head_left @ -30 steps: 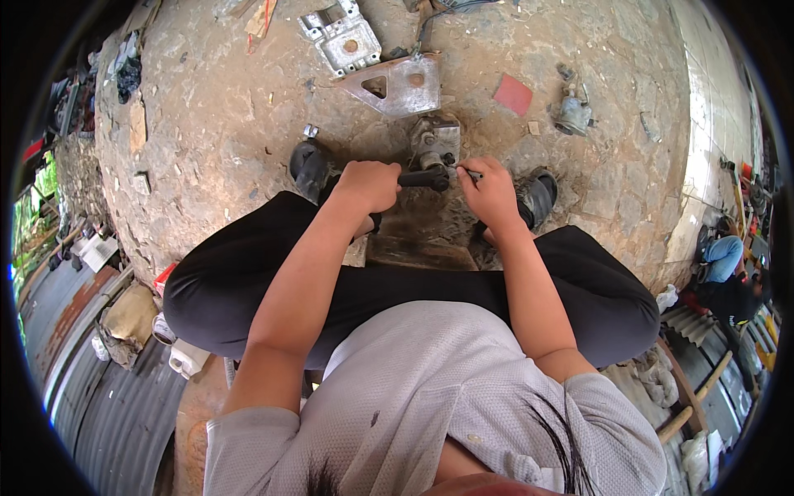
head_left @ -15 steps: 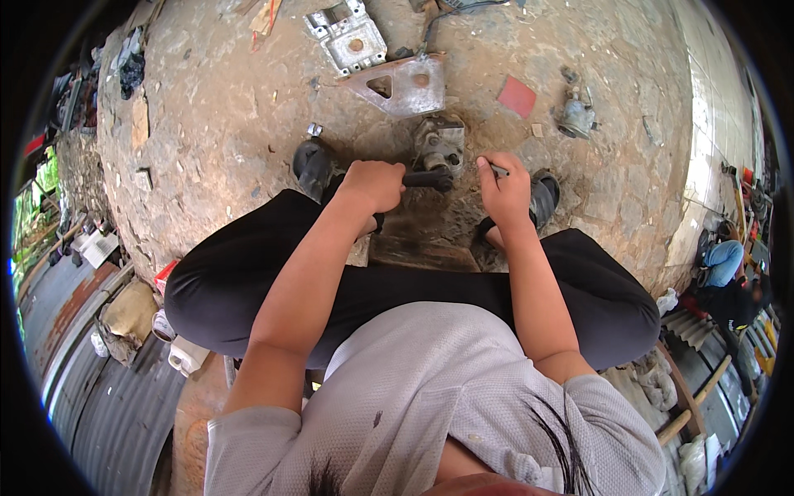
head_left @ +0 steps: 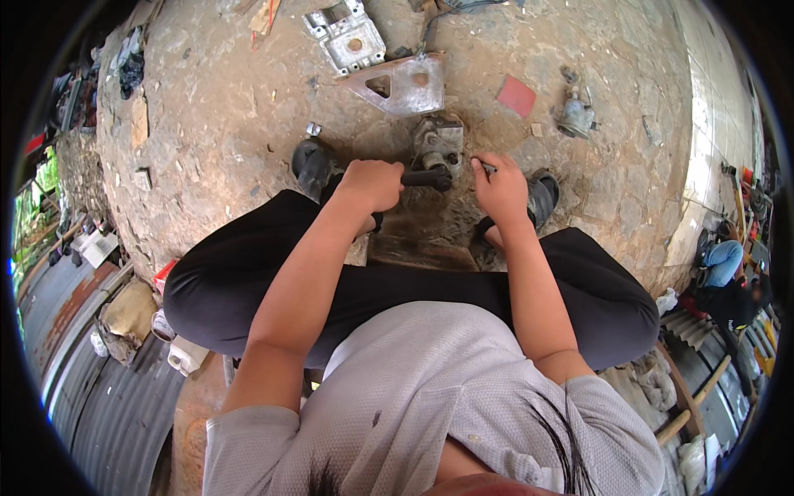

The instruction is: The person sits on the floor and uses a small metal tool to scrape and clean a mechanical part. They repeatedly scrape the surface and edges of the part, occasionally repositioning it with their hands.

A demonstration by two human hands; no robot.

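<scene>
R hand (head_left: pixel 501 183) backed off twd 3 o'clock, pinching small grey rod (head_left: pixel 490 169); L hand (head_left: pixel 372 183) clamped on dk tool (head_left: pixel 422 178), approx. 6 o'clock of metal block (head_left: pixel 438 134). Poss. rod drop if pinch loosens.

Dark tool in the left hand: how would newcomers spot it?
Between the black shoes sits a grey metal part. Just below it in view, the left hand grips the dark tool: unlike the grey part, a black, knob-ended bar.
</scene>
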